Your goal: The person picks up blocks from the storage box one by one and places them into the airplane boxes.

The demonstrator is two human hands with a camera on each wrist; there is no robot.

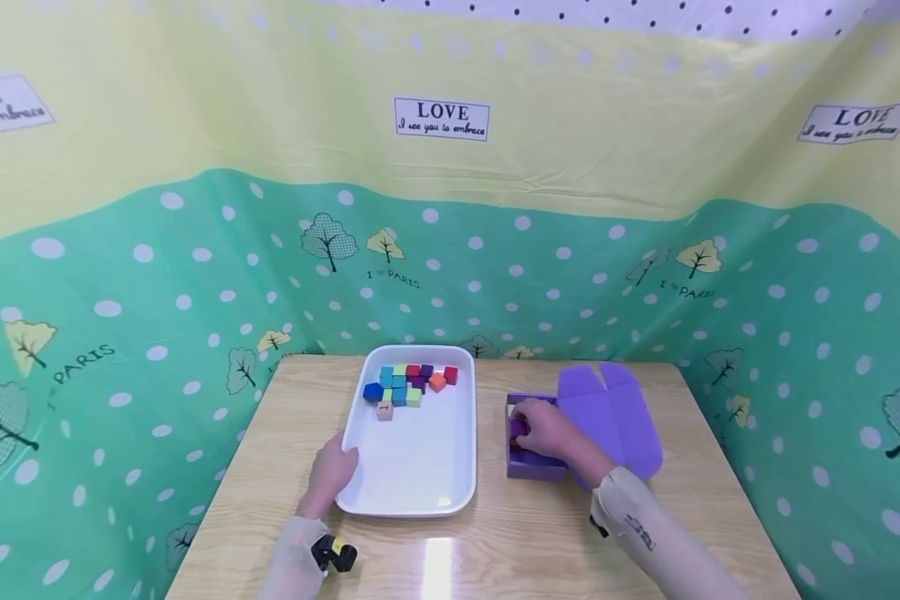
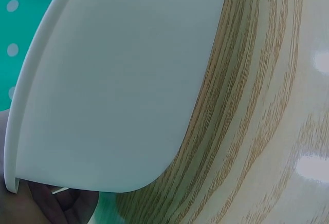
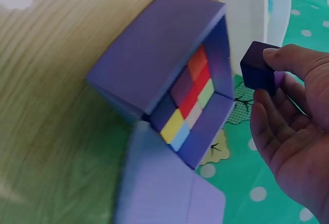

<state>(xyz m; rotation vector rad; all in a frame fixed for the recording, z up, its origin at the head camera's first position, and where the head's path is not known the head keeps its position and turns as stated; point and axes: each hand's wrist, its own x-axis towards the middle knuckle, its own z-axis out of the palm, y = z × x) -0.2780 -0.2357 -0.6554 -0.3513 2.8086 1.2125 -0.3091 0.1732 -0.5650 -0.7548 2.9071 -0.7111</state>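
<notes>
A white tray [image 1: 408, 467] lies on the table, and my left hand [image 1: 333, 469] grips its left rim. In the left wrist view, that hand [image 2: 56, 206] has its fingers curled under the tray's edge, partly hidden. My right hand [image 1: 546, 427] is over the open purple box [image 1: 536, 471], right of the tray. Its thumb and fingers pinch a dark purple cube [image 3: 257, 70], held apart from the box. Inside the box, several coloured cubes [image 3: 187, 100] sit side by side: red, orange, yellow, green, blue and purple.
Several coloured cubes [image 1: 399, 383] are grouped in the far part of the tray, with a numbered wooden cube [image 1: 385, 410] at their near edge. The box's purple lid [image 1: 615, 417] is folded out to the right. A patterned curtain [image 1: 450, 275] surrounds the wooden table [image 1: 495, 542].
</notes>
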